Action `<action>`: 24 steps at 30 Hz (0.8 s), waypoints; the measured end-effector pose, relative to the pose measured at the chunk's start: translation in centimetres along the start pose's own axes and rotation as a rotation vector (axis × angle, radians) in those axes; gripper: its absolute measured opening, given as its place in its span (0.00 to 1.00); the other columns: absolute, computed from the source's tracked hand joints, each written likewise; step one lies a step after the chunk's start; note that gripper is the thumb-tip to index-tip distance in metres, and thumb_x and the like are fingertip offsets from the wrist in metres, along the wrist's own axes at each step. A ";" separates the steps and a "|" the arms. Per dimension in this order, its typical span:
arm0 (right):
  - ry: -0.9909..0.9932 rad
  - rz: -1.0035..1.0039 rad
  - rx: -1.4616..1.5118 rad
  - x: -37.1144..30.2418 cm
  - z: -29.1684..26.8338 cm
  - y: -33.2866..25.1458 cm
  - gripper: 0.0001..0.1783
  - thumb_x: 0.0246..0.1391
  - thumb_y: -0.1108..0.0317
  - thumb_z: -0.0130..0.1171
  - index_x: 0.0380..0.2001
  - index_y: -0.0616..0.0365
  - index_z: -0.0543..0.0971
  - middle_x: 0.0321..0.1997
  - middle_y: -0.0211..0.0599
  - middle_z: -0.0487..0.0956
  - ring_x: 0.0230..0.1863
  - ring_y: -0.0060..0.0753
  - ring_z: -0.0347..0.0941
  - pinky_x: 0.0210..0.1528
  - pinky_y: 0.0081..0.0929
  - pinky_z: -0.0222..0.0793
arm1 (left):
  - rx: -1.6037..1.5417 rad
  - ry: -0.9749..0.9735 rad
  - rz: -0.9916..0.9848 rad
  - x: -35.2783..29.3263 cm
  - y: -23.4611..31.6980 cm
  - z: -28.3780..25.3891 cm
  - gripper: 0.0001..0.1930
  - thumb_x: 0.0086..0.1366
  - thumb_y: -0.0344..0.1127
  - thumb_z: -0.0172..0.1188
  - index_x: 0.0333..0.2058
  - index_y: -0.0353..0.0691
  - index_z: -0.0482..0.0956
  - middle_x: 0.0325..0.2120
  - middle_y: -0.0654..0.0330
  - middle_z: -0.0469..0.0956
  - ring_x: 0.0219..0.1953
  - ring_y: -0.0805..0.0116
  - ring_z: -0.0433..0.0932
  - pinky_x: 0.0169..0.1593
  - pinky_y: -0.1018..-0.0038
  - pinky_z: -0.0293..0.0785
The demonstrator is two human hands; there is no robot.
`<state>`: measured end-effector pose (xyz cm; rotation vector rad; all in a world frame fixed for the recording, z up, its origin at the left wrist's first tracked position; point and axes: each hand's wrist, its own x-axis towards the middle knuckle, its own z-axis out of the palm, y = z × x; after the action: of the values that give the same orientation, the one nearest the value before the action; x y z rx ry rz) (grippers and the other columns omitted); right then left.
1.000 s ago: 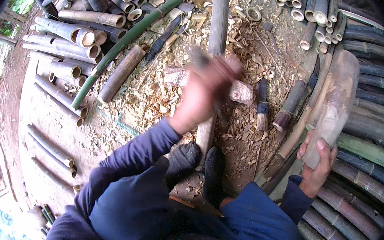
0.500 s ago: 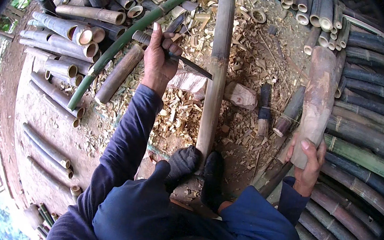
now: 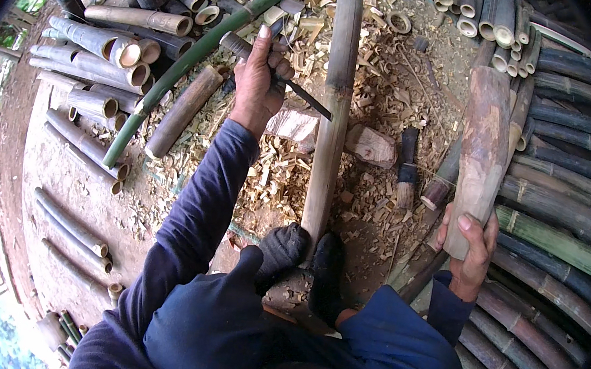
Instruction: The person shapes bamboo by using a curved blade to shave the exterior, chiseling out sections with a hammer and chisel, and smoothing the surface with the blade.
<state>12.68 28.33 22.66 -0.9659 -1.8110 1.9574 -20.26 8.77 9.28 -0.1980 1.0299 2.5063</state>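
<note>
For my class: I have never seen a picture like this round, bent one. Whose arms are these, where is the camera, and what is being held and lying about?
The camera sits on the person's head and looks down, and its wide lens bends the edges. The arms in dark blue sleeves are the wearer's own. The left hand grips a knife whose blade meets an upright bamboo pole. The pole's foot stands between two dark-socked feet. The right hand holds a thick wooden club. Wood chips cover the ground, and cut bamboo tubes are stacked around.
</note>
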 end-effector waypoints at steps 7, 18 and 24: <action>-0.005 -0.021 0.013 0.0 0.1 -0.6 0.32 0.52 0.64 0.61 0.58 0.68 0.66 0.34 0.45 0.77 0.22 0.32 0.74 0.22 0.30 0.73 | -0.033 -0.031 0.034 0.4 -0.3 0.3 0.21 0.68 0.50 0.67 0.31 0.36 0.75 0.18 0.70 0.62 0.19 0.75 0.63 0.24 0.76 0.62; 0.030 -0.330 -0.262 2.8 0.8 -8.9 0.37 0.50 0.61 0.63 0.61 0.68 0.67 0.39 0.48 0.79 0.26 0.31 0.75 0.26 0.27 0.73 | 0.401 -0.005 0.343 -0.9 -3.3 5.3 0.16 0.66 0.44 0.70 0.34 0.39 0.76 0.20 0.66 0.75 0.14 0.78 0.67 0.17 0.79 0.62; -0.178 -0.729 -0.653 11.3 9.9 -14.2 0.32 0.48 0.63 0.66 0.56 0.65 0.73 0.45 0.47 0.80 0.39 0.36 0.78 0.40 0.32 0.75 | 0.798 -0.041 0.421 -3.0 -4.1 9.2 0.19 0.65 0.48 0.71 0.31 0.34 0.83 0.16 0.64 0.77 0.20 0.77 0.68 0.25 0.70 0.68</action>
<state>-5.11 30.20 33.12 -0.1796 -2.4955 1.0484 -15.52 16.85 14.09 0.3374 2.1175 2.1823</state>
